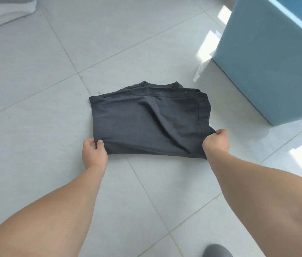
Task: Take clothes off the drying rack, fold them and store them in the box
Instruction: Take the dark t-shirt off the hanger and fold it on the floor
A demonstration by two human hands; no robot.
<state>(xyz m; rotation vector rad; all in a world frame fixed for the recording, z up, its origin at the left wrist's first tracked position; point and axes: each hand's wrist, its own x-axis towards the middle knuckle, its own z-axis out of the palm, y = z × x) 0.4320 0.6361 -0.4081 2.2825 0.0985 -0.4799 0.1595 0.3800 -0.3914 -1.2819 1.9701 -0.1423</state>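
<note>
A person is folding a dark shirt (146, 123) on the floor; left hand (94, 151) and right hand (218, 140) are each pinching a near corner; the cloth looks light and limp, best lifted by its corners.

We are viewing a pale tiled floor (35, 112) that is carrying a folded dark grey T-shirt (146, 125) at centre, a blue box (276, 67) standing at upper right, and white fabric (1, 13) lying at upper left.
</note>
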